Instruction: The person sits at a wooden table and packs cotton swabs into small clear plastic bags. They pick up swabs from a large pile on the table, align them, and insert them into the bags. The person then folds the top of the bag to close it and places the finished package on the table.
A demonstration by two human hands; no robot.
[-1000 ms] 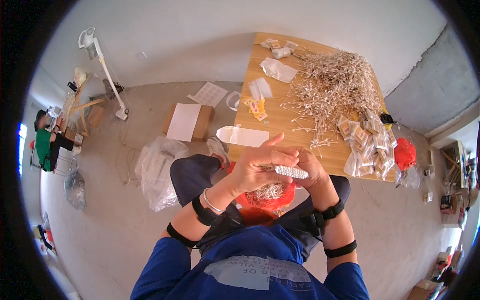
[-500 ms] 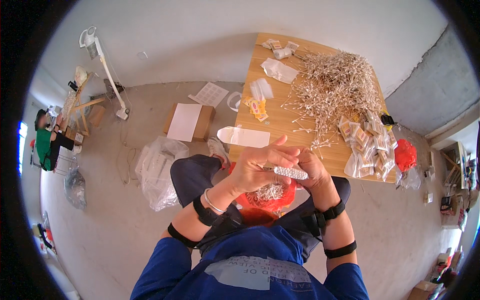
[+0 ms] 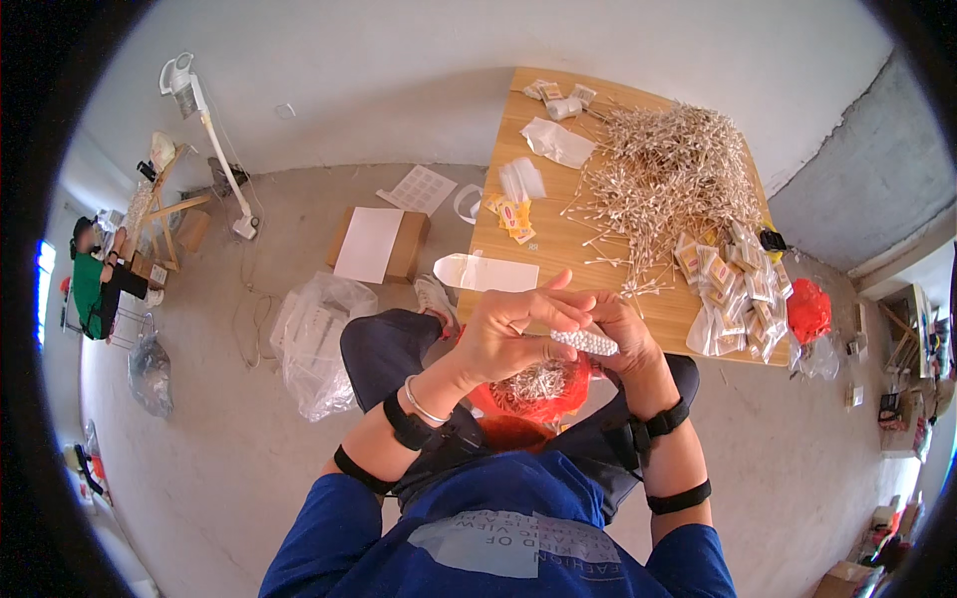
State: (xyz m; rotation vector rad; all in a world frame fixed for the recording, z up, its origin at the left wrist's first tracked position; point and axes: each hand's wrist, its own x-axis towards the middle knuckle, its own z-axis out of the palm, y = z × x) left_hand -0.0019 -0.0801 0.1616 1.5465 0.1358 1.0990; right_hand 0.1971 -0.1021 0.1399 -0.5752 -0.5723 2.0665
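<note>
Between my hands, just over the table's near edge, is a tight bundle of cotton swabs (image 3: 588, 343), its white tips packed in a flat row. My right hand (image 3: 628, 335) is wrapped round the bundle's right side. From the other side, my left hand (image 3: 513, 324) pinches its left end, thumb below and fingers above. Below them, a red plastic bag (image 3: 570, 392) with loose cotton swabs (image 3: 538, 382) sits between my knees. A flat white card sleeve (image 3: 488, 273) lies on the table beside my left hand.
The wooden table (image 3: 558, 219) carries a large swab pile (image 3: 678, 164), yellow packets (image 3: 515, 221), clear bags (image 3: 520, 179) and filled packs (image 3: 733, 289). A cardboard box (image 3: 411, 249) and a plastic sack (image 3: 319, 344) are on the floor. Another person (image 3: 92, 284) sits far left.
The bundle has shifted slightly to the right and tilted a little in my fingers. My right hand has moved slightly with it; the left is almost still.
</note>
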